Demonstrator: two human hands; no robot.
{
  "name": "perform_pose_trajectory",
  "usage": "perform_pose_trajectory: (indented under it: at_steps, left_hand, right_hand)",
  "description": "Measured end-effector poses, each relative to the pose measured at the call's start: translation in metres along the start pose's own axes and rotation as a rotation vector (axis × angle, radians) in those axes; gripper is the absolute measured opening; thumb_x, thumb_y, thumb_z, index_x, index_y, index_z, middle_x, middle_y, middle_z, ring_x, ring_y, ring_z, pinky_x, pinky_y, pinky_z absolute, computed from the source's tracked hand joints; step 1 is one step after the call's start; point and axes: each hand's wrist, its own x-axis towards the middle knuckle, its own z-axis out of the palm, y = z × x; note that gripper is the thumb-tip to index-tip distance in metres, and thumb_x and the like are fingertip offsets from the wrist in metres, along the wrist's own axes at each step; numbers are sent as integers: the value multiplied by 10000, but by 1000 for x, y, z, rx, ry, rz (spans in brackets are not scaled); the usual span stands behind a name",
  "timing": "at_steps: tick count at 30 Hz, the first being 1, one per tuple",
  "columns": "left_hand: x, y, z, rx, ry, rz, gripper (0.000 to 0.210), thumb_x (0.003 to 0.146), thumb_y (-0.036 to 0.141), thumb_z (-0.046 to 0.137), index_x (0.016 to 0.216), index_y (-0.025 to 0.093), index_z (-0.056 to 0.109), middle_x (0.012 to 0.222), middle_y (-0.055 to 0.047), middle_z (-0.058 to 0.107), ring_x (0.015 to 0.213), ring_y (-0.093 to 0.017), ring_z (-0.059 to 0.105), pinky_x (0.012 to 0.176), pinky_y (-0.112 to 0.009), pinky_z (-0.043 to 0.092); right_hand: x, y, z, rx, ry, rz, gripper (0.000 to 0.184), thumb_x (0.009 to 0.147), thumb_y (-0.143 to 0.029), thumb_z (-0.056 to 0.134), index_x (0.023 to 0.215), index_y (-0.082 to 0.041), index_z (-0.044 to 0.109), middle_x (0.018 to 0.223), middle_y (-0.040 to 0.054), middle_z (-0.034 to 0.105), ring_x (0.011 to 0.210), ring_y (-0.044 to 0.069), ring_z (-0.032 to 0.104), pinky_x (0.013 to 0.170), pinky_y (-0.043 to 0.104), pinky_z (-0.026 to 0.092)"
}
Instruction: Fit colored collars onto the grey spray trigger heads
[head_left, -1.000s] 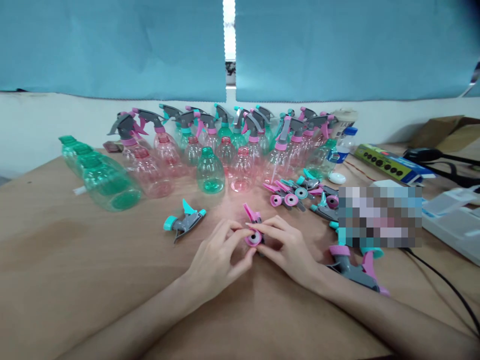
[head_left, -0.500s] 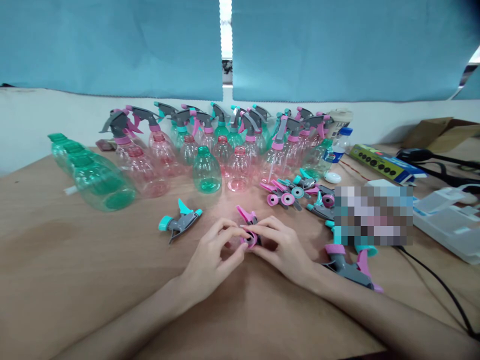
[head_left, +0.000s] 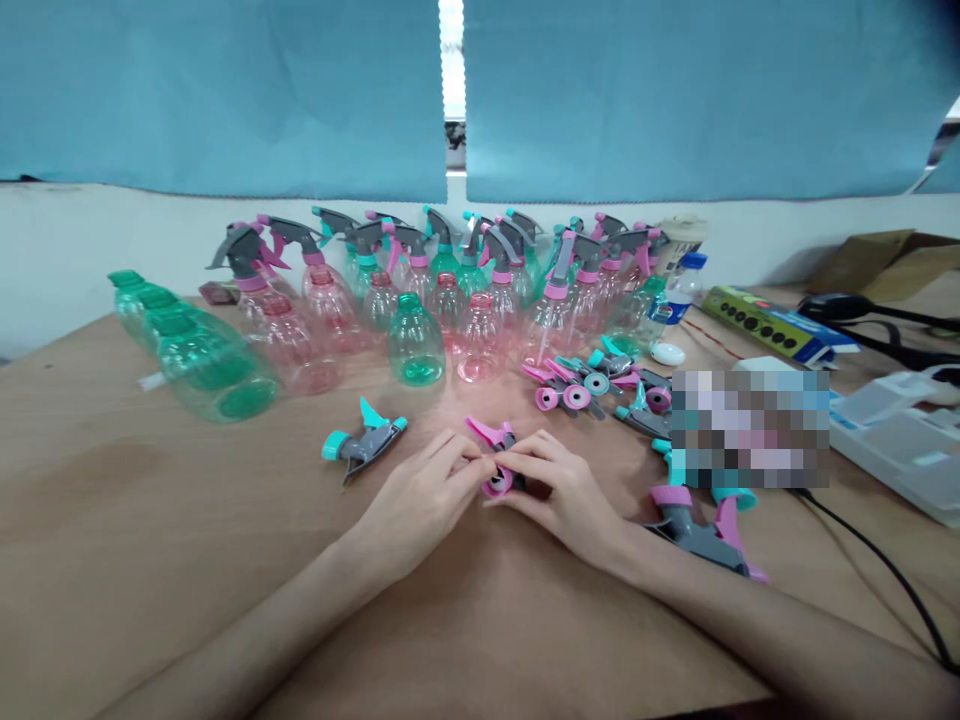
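A grey and pink trigger spray head point(head_left: 496, 482) is between my hands, its round pink collar facing me and its pink trigger pointing up to the left. My right hand point(head_left: 564, 492) grips it from the right, fingers over the top and thumb beneath the collar. My left hand point(head_left: 429, 497) is closed in a pinch at the collar's opening; whatever its fingertips hold is hidden. A grey and turquoise spray head point(head_left: 365, 445) lies on the table left of my hands. Beyond them stand an uncapped green bottle point(head_left: 416, 345) and an uncapped pink bottle point(head_left: 478, 345).
Many pink and green bottles stand along the wall, several with spray heads fitted. Green bottles point(head_left: 217, 375) stand at left. Loose spray heads point(head_left: 576, 397) lie right of centre, another point(head_left: 701, 540) by my right forearm. A clear plastic organiser point(head_left: 907, 450) and black cable point(head_left: 877, 570) are at right.
My left hand's thumb and fingers have drawn together into a pinch at the collar, where they were spread around it. My right hand stays on the spray head. The view shifted slightly.
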Motion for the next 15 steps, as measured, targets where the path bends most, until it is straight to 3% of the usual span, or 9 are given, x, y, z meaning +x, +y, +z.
perform_pose_trajectory:
  at_steps: [7,15]
  left_hand:
    - [-3,-4,11,-11,119,42,186,961,156,397,934,147,580,864,-52,592,813,-174,513,678,-277,475]
    - [-4,6,8,-40,298,-4,125,924,77,425,866,163,494,821,-37,529,776,-163,490,683,-286,464]
  right_hand:
    - [0,2,0,2,1,15,291,787,-247,694,1074,-218,656,913,46,639,861,194,576,798,349,503]
    - [0,1,-2,166,-5,194,278,794,-282,688,1061,-229,633,1003,42,613,797,154,617,700,283,547]
